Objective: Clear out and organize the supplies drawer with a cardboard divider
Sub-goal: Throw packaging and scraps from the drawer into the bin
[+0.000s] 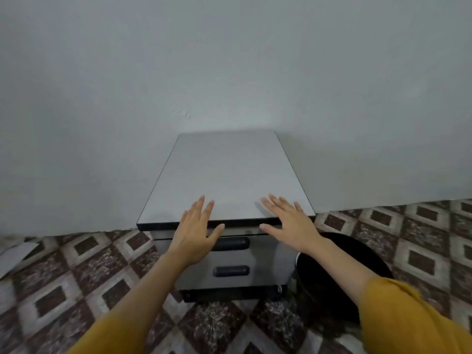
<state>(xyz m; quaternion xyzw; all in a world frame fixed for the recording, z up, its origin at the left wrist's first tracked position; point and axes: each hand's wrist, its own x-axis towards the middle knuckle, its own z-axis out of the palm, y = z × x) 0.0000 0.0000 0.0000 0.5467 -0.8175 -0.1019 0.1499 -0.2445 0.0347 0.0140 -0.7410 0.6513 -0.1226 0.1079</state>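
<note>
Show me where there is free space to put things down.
The cabinet top is bare behind the left hand and right hand, up to the wall. The floor on its left is free too. On the right the black bin crowds it.

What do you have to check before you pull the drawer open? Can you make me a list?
1. Hands free: ok. The left hand and right hand are open and hold nothing.
2. Handles in reach: ok. The upper handle and lower handle show just below the hands.
3. The drawers open: not ok, both look shut.
4. Tub nearby: ok. The black tub stands on the floor at the right.
5. The cardboard divider ready: cannot tell; a pale sheet lies far left.
6. What is inside: cannot tell, hidden.
</note>
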